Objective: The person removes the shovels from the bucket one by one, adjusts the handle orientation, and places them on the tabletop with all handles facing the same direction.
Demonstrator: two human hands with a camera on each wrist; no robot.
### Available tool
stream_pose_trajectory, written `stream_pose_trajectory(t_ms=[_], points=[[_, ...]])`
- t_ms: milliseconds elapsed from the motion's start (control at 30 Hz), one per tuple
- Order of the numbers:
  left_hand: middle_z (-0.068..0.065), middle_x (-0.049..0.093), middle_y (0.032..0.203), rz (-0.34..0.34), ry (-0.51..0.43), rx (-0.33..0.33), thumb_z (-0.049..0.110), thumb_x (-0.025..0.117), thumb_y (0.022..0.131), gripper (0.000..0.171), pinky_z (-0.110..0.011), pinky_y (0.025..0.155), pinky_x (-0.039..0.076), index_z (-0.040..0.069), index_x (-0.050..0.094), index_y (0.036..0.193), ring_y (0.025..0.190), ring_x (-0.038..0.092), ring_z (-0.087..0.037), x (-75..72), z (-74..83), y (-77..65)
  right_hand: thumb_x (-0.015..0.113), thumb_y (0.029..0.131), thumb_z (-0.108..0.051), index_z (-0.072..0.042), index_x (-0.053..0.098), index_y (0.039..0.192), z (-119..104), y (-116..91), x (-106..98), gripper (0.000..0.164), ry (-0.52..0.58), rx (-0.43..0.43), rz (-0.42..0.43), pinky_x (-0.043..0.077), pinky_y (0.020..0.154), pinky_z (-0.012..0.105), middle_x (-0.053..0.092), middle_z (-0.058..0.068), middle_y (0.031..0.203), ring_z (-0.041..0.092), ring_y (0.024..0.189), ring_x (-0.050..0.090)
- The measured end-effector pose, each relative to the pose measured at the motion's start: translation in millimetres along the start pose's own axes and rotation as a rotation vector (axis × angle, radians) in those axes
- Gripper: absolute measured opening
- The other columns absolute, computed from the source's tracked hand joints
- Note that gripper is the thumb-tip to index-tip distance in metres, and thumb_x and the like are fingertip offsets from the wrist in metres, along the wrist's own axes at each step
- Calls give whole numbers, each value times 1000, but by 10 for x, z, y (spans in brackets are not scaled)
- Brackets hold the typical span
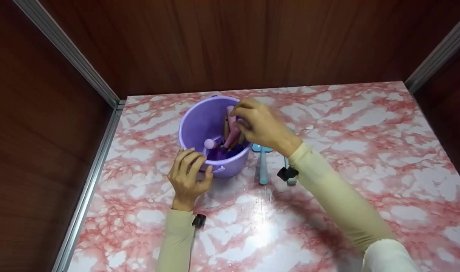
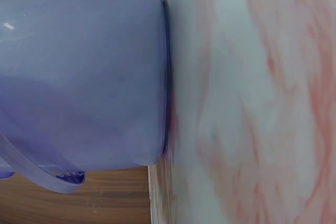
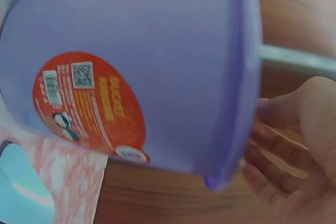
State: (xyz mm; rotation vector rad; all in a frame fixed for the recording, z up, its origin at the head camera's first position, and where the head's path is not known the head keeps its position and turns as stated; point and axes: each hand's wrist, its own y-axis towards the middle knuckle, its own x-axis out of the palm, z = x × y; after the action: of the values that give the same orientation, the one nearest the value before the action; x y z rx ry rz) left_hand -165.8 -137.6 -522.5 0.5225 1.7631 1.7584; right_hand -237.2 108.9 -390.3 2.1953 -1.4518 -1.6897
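A purple bucket (image 1: 194,124) stands upright on the table, several tools inside it. My left hand (image 1: 187,177) rests on its near left rim, fingers spread and thumb along the outer wall. Over the far right rim my right hand (image 1: 258,122) is bent and slightly blurred, fingertips right at the pink handles (image 1: 231,138); I cannot tell whether it pinches one. In the right wrist view its fingers (image 3: 278,150) pass behind the bucket's rim. A pale purple knobbed handle (image 1: 210,143) sticks up inside. The left wrist view holds only the bucket's wall (image 2: 79,77) and carrying strap (image 2: 37,174).
Right of the bucket lies a light blue tool (image 1: 263,170) with a flat head, and beside it another blue-handled tool (image 1: 291,180), partly under my right forearm. The marbled red-and-white table (image 1: 347,196) meets dark wood panels (image 1: 290,41) at the back and sides.
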Motion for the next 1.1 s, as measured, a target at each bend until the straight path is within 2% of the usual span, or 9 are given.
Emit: stream_pose_trajectory(t_ms=[133, 300, 367, 467, 567, 667, 833, 1000, 1100], points=[[-9, 77, 98, 10, 7, -4, 33, 70, 97, 27, -52, 99, 62, 8, 78, 93, 97, 74, -33, -8, 13, -22, 66, 102, -4, -1, 77, 118, -89, 90, 152, 21, -26, 9, -92, 59, 104, 44, 73, 16, 120, 31, 115, 71], [-9, 76, 97, 13, 12, 0, 34, 70, 96, 27, -52, 95, 63, 8, 78, 92, 96, 73, -32, -3, 7, -9, 65, 106, -15, 0, 78, 116, -170, 272, 304, 22, 43, 77, -149, 61, 93, 39, 77, 14, 109, 25, 99, 73], [-9, 76, 96, 15, 12, 3, 34, 71, 96, 28, -52, 95, 63, 7, 78, 92, 95, 73, -32, -1, 5, 0, 65, 107, -23, -2, 79, 113, -202, 360, 349, 26, 71, 162, -191, 61, 84, 37, 77, 11, 101, 23, 90, 73], [-9, 75, 96, 13, 12, 7, 34, 70, 96, 28, -52, 94, 63, 7, 77, 92, 95, 73, -32, -1, 7, 13, 62, 108, -39, -8, 80, 111, -263, 492, 388, 36, 93, 347, -304, 57, 79, 37, 77, 6, 93, 21, 84, 69], [-9, 75, 95, 8, 11, 5, 33, 70, 96, 27, -52, 95, 63, 7, 77, 91, 95, 73, -31, -5, 9, 25, 58, 105, -58, -13, 78, 111, -333, 609, 398, 50, 89, 559, -448, 55, 87, 42, 73, 4, 97, 24, 93, 66], [-9, 75, 96, -4, 12, 2, 32, 70, 95, 27, -49, 97, 63, 7, 77, 91, 95, 73, -31, -10, 15, 37, 55, 100, -71, -16, 75, 113, -379, 689, 402, 60, 53, 707, -571, 50, 102, 51, 71, 4, 108, 27, 109, 64], [-9, 75, 97, -15, 15, 4, 32, 71, 94, 25, -48, 99, 62, 7, 77, 91, 95, 73, -31, -25, 19, 47, 58, 98, -72, -16, 71, 117, -371, 734, 443, 61, 18, 779, -713, 45, 111, 52, 69, 4, 118, 26, 118, 63], [-9, 75, 96, -26, 20, 8, 32, 72, 93, 25, -49, 99, 63, 7, 77, 92, 95, 73, -31, -39, 13, 56, 68, 90, -72, -15, 67, 125, -336, 755, 465, 67, 30, 858, -748, 49, 107, 48, 67, 1, 121, 22, 113, 65], [-8, 75, 96, -31, 25, 7, 33, 72, 93, 25, -48, 99, 63, 8, 77, 92, 96, 73, -31, -44, 8, 59, 74, 87, -68, -12, 64, 130, -322, 772, 461, 71, 34, 874, -749, 52, 105, 46, 67, 3, 122, 24, 111, 66]])
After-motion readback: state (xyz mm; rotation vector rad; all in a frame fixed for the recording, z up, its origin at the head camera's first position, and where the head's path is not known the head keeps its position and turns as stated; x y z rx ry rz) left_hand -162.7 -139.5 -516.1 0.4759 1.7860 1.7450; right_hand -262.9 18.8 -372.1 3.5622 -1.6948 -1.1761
